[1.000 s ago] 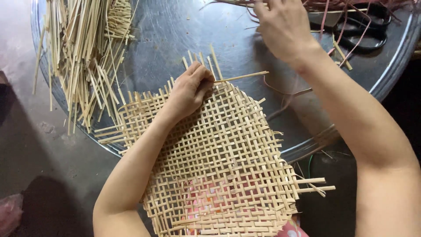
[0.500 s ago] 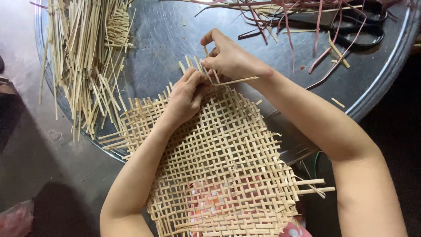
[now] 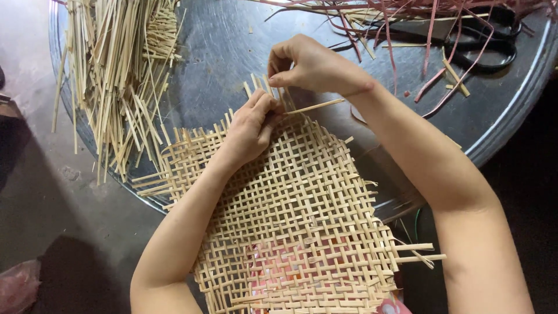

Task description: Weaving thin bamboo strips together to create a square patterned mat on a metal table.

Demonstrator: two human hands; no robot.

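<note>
Right hand (image 3: 311,67): narrow pinch grip, thumb and forefinger closed on the top end of a pale upright strip (image 3: 278,93) at the far edge of the woven mat (image 3: 290,215). Other fingers curled in above the pinch.

Left hand (image 3: 251,125): lies palm down on the mat's far corner, just at 7 o'clock of the right hand. Fingertips (image 3: 268,104) are bunched against the bases of the loose strip ends; whether they pinch one or only press it down cannot be told.

One flat strip (image 3: 317,106) sticks out sideways from the weave toward 3 o'clock, directly beneath the right wrist.

The mat is an open lattice of pale flat strips, set cornerwise. Far corner rests on the round dark metal surface (image 3: 232,46); near part overhangs its rim toward the person's lap, with something pink showing through the gaps. Loose ends project at the mat's 4 o'clock and 9 o'clock edges.

At 10 o'clock on the surface: heap of loose pale strips (image 3: 110,70), some hanging over the rim. At 1 o'clock: tangle of reddish strips (image 3: 407,23) lying over black scissors (image 3: 482,46).
</note>
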